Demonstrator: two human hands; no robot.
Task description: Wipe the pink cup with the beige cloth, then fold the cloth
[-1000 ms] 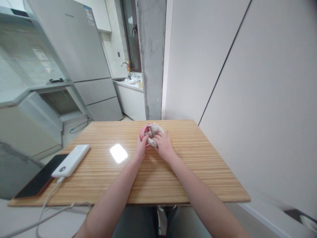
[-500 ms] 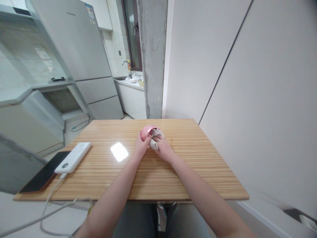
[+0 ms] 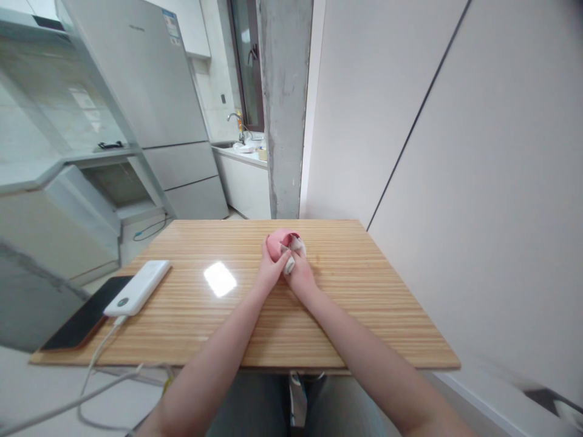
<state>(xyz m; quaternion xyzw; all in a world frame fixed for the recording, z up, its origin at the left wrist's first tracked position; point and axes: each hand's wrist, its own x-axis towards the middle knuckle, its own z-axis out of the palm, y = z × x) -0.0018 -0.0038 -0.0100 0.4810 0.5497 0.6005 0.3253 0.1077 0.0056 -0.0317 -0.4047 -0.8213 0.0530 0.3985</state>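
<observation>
Two hands meet at mid-table over a small pink-and-beige sock bundle (image 3: 285, 246). Left hand (image 3: 270, 271) curled around pink rounded end, fingers closed on it. Right hand (image 3: 298, 276) pinching beige fabric just beside. Bundle resting on wooden table (image 3: 364, 291), near far edge; balled up, long axis unclear. White power bank (image 3: 138, 295) and dark phone (image 3: 86, 320) well apart at left edge, cable (image 3: 98, 358) trailing off.

Both forearms are bare from elbow to wrist, with no sleeve, watch, ring or bracelet showing on the left hand (image 3: 272, 271) or the right hand (image 3: 299, 276). Below the arms, grey-blue trousers (image 3: 255, 405) cover the lap.
</observation>
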